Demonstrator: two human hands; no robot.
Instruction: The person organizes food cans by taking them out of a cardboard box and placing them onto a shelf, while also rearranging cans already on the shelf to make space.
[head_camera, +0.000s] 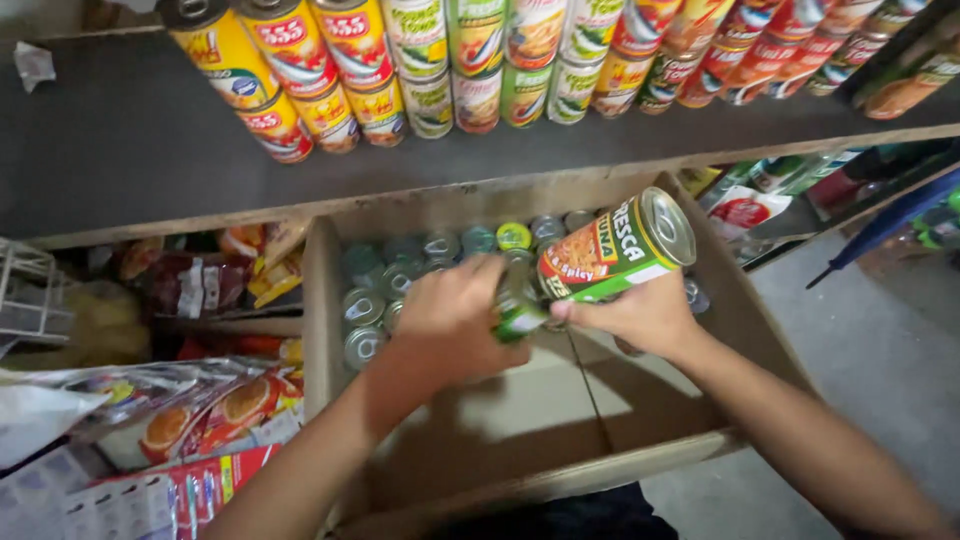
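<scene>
Head cam, looking down into an open cardboard box (330, 300) set below a dark shelf (130, 150). R hand (640, 318) holds a green tin (612, 250) by its lower end, fingers wrapped round the base; the tin lies tilted, silver top up and to the right, lifted above the box's back half. Green label w/ a red-orange food picture; text not copied. L hand (450, 320) is curled down just beside it, fingers closed on a second green tin (517, 310), which is mostly hidden by the knuckles, so only a strip of green label and a bit of rim show. The two hands are close together, and the two tins are near or touching; can't tell which. Back part of the box holds more tins (400, 275) standing upright, silver and pale-green tops visible, packed close in rows. Front part of the box floor is bare cardboard w/ flap seam showing. On the shelf above: a row of stacked cans (480, 60), yellow-red ones at left, green ones mid, red-orange ones at right. Left of the box: snack packets (190, 420) in clear and red wrap, plus a white wire rack (30, 290) at the frame edge. Right of the box: grey floor (870, 340).
</scene>
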